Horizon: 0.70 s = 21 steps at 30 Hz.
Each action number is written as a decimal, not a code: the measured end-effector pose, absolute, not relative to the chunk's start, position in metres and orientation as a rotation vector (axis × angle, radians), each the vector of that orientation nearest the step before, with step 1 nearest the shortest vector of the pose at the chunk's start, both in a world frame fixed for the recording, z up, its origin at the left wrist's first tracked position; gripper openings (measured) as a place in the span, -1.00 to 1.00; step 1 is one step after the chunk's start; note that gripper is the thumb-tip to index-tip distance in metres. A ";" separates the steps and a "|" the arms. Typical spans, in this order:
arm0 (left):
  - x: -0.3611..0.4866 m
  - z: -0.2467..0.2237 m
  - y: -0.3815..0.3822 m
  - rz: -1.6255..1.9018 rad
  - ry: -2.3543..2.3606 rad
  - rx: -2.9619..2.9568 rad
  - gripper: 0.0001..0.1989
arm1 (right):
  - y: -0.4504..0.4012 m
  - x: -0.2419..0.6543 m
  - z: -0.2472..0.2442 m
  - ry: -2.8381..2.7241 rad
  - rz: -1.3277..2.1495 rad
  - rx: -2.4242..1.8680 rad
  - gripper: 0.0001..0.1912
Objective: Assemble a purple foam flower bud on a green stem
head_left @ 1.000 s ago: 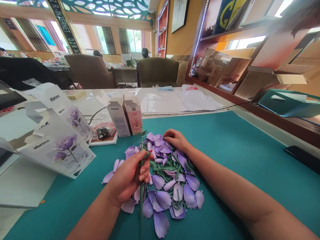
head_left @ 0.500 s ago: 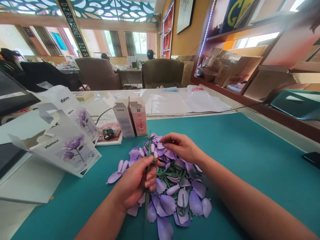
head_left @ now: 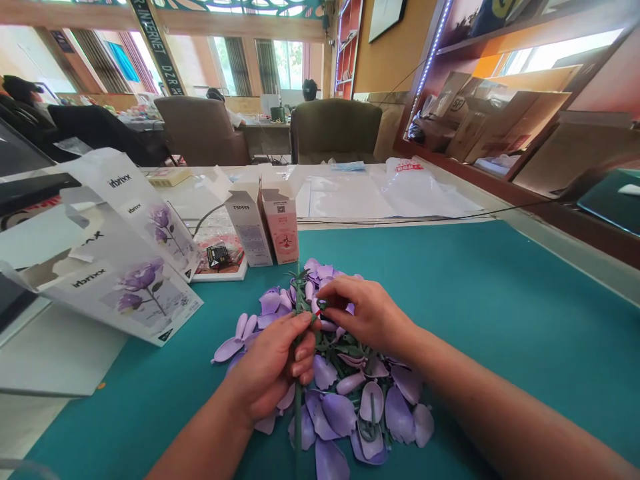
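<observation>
Just below the centre of the frame, your left hand [head_left: 280, 360] is curled around a long green stem [head_left: 298, 420]; the thumb lies along it near a red tip [head_left: 317, 313], a grip that seems meant to steady the stem while the other hand works; your right hand [head_left: 373, 313], immediately to the right, pinches a small green piece [head_left: 321, 304] between thumb and forefinger, close to that tip, probably because so little a part needs fingertip control; the purple petals [head_left: 340, 415] are heaped beneath both hands on the green mat [head_left: 500, 320], likely to keep every part within easy reach; the opened printed boxes [head_left: 135, 287] at the left and the narrow cartons [head_left: 249, 230] above the heap stand aside, which leaves your working space free.

Your fingers cover much of the stem's middle and most of the small piece, so you cannot tell whether piece and stem touch; the green parts [head_left: 370, 432] in the heap are partly buried; the lowest petal is cut off by the bottom edge.
</observation>
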<state>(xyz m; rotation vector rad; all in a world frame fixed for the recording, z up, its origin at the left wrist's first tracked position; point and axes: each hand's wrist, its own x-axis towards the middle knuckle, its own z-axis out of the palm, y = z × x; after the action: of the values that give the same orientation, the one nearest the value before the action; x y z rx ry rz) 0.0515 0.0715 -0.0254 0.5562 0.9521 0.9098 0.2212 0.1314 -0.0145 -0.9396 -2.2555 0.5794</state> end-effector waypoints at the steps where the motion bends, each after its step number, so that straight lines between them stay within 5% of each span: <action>1: 0.052 -0.025 0.071 0.909 0.954 0.562 -0.77 | 0.131 0.221 -0.016 -2.258 0.554 -0.933 -0.80; 21: 0.059 -0.019 0.066 0.938 1.030 0.687 -0.73 | 0.120 0.215 -0.027 -2.301 0.234 -0.834 -0.85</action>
<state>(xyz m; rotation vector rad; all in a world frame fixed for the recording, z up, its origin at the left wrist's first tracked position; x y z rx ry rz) 0.0587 0.0659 -0.0188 0.6872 1.0302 0.9379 0.2155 0.1200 -0.0267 -0.8344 -2.3012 0.2338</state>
